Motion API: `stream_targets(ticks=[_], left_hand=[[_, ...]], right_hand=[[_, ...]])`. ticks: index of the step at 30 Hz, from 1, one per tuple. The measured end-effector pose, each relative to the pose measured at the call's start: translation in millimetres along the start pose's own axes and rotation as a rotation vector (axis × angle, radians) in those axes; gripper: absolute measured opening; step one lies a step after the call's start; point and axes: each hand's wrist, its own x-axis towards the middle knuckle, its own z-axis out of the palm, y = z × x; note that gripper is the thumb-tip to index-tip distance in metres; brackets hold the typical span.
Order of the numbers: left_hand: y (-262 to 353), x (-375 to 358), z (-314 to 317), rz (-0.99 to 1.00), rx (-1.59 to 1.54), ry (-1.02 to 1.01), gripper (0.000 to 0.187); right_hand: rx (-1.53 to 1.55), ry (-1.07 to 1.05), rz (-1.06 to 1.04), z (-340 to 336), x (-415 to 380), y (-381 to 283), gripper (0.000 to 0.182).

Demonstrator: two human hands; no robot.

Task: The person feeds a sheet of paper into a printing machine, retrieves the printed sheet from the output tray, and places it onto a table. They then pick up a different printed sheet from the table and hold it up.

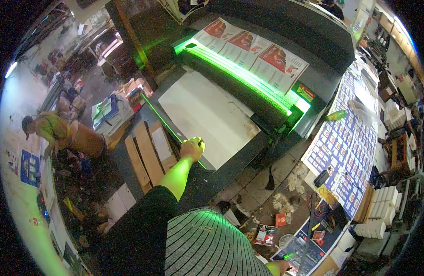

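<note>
My left hand (192, 148) is closed in a fist over the near edge of a dark machine bed. What its fingers hold, if anything, is hidden. Beside it a pale, flat white panel (207, 115) lies on the bed. Beyond the panel, a bright green light bar (239, 76) crosses the machine, with printed red and white sheets (248, 50) lying behind it. At the bottom edge of the view, my right hand (278, 267) shows only in part, low beside a dark printed sheet; its fingers are not clear.
On the right stands a table covered with blue and white printed sheets (343, 138), with a green bottle (336, 115) on it. Brown boards (147, 147) lie left of my arm. A small red box (283, 219) sits lower right. Another person (60, 131) bends over at far left.
</note>
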Motion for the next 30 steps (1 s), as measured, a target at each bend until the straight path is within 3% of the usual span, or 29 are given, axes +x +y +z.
stream_targets(ticks=[30], left_hand=[[-9.5,4.3,15.1,0.032,-0.028,0.04,0.023]], right_hand=[[0.05,-0.081,0.109,33.1,2.9,4.0,0.019]])
